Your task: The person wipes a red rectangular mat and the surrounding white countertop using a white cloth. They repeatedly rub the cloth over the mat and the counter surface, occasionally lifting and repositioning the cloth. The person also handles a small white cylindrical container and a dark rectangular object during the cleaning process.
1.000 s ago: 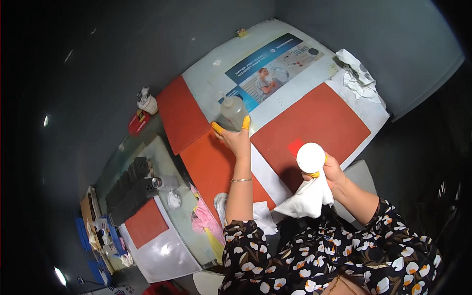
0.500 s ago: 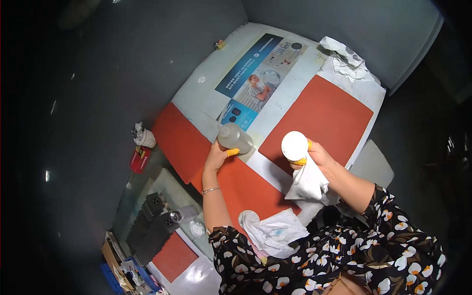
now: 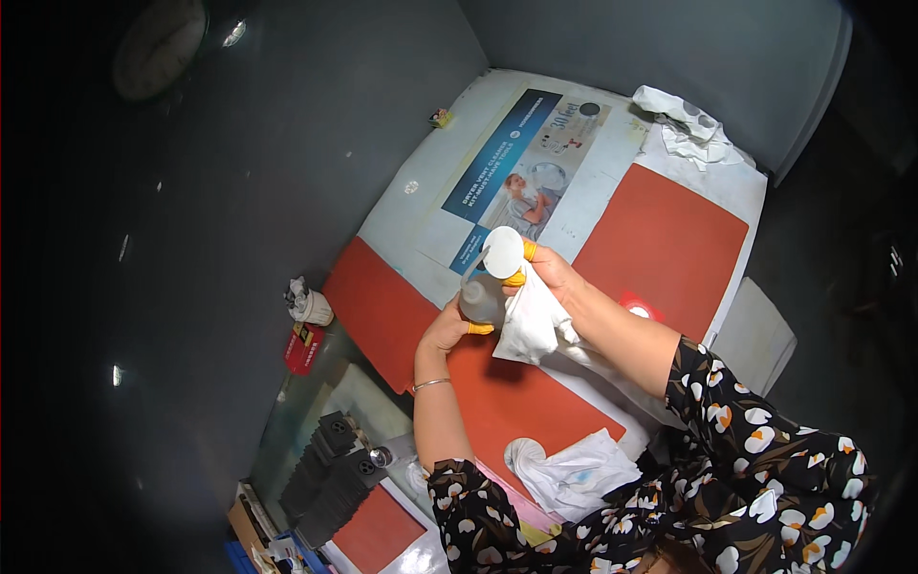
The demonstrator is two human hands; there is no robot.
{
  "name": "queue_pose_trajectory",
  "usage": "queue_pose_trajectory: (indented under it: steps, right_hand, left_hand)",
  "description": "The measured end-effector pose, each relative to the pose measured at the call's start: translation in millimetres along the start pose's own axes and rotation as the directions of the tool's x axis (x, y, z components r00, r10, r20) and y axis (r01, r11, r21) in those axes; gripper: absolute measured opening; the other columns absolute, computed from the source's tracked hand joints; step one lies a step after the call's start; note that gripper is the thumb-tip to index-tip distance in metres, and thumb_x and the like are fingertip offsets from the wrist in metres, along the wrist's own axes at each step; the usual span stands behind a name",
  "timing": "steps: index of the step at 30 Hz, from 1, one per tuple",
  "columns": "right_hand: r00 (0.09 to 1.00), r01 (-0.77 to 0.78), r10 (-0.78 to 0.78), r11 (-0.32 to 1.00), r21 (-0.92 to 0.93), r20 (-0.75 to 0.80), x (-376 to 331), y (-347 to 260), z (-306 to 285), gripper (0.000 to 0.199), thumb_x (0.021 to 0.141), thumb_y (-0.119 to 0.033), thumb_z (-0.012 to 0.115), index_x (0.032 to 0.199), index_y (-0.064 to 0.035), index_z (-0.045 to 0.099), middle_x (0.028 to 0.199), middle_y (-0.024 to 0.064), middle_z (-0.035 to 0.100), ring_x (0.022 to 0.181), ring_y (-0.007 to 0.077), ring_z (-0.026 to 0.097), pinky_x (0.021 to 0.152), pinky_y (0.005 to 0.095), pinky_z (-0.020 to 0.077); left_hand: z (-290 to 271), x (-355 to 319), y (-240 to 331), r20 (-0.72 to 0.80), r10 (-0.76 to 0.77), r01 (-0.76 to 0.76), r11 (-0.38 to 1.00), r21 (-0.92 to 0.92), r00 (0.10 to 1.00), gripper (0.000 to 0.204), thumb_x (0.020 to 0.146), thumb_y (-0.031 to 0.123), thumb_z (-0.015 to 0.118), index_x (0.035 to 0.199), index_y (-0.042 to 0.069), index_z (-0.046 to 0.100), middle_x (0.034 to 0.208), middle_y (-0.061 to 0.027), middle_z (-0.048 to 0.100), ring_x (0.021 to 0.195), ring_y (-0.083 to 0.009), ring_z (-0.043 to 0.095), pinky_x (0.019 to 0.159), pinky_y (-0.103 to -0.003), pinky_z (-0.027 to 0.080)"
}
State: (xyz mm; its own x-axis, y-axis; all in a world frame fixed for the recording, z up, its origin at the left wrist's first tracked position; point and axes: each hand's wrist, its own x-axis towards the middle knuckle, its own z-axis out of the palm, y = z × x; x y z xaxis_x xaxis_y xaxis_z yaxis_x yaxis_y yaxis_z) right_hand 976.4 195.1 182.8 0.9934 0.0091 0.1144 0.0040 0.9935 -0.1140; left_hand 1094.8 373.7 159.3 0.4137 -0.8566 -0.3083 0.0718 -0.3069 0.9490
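Wrapped around a translucent squeeze bottle point(image 3: 479, 302) with a bent nozzle is my left hand point(image 3: 446, 333), over the middle of the table. The nozzle's tip reaches the edge of a white round disc point(image 3: 504, 251); whether it touches cannot be made out. My right hand point(image 3: 555, 272) grips that disc by its side, its face turned up. From the same hand hangs a white cloth point(image 3: 533, 320), which hides part of the bottle. Yellow finger covers are on fingers of both hands. Below them lies an orange-red mat point(image 3: 521, 387).
Another red mat point(image 3: 679, 239) lies right, with a red-and-white round thing point(image 3: 639, 308) beside my forearm. A printed sheet point(image 3: 545, 172) lies farther back. Crumpled white cloths lie at the far right corner point(image 3: 688, 129) and near me point(image 3: 574, 474). Black parts point(image 3: 335, 478) are at lower left.
My right hand has brought the disc and cloth left, over to the bottle. The bottle's nozzle now points to the disc. The view has shifted, and the red-and-white round thing now shows.
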Motion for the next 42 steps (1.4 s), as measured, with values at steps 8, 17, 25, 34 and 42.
queue_pose_trajectory:
  steps: [8, 17, 25, 34, 42]
  right_hand:
    - [1.0, -0.016, 0.016, 1.0, -0.014, 0.018, 4, -5, 6, 0.013, 0.091, -0.021, 0.05, 0.101, -0.0135, 0.054, 0.087, 0.0074, 0.063, 0.068, 0.0192, 0.063, 0.045, 0.0309, 0.0513]
    - [1.0, -0.002, 0.004, 0.997, -0.076, 0.023, 6, -6, 5, 0.012, 0.091, -0.021, 0.051, 0.099, -0.0133, 0.055, 0.087, 0.0073, 0.063, 0.067, 0.0188, 0.064, 0.045, 0.0306, 0.0516]
    - [0.999, -0.001, 0.002, 1.0, -0.027, 0.049, 0, -4, 6, 0.018, 0.091, -0.025, 0.05, 0.104, -0.0132, 0.054, 0.089, 0.008, 0.063, 0.065, 0.0182, 0.062, 0.047, 0.0307, 0.0499]
    - [0.995, -0.094, 0.094, 0.995, -0.027, 0.015, -94, -30, 50, 0.018, 0.092, -0.026, 0.048, 0.104, -0.014, 0.053, 0.072, 0.0075, 0.06, 0.053, 0.0176, 0.055, 0.045, 0.0317, 0.0454]
    - [0.973, 0.223, -0.221, 0.821, -0.525, 0.068, -282, -143, 154, 0.023, 0.087, -0.011, 0.052, 0.106, 0.0022, 0.054, 0.098, 0.015, 0.062, 0.085, 0.0235, 0.064, 0.075, 0.0356, 0.0541]
  left_hand:
    - [1, 4, 3, 0.005, -0.02, 0.02, 1.0, 0.021, 1.0, 0.08, 0.058, -0.008, 0.075, 0.129, 0.009, 0.043, 0.121, -0.0015, 0.052, 0.112, -0.0172, 0.049, 0.096, -0.032, 0.04]
    - [0, 3, 7, -0.007, -0.04, 0.041, 0.998, 0.05, 0.999, 0.08, 0.057, -0.008, 0.076, 0.128, 0.009, 0.045, 0.12, -0.0013, 0.054, 0.11, -0.0168, 0.05, 0.095, -0.031, 0.041]
    - [-3, -1, 7, -0.013, -0.07, 0.071, 0.993, 0.092, 0.997, 0.071, 0.059, -0.005, 0.076, 0.124, 0.007, 0.047, 0.115, -0.0016, 0.055, 0.106, -0.0157, 0.051, 0.093, -0.03, 0.043]
    - [14, -12, -4, -0.016, -0.11, 0.11, 0.994, 0.021, 0.994, 0.065, 0.072, -0.001, 0.067, 0.13, 0.003, 0.039, 0.121, -0.006, 0.052, 0.109, -0.0178, 0.051, 0.09, -0.03, 0.044]
    - [52, -52, -7, -0.412, 0.009, 0.188, 0.881, 0.434, 0.911, 0.064, 0.078, 0.019, 0.067, 0.129, -0.007, 0.038, 0.133, -0.0229, 0.04, 0.125, -0.03, 0.039, 0.101, -0.036, 0.035]
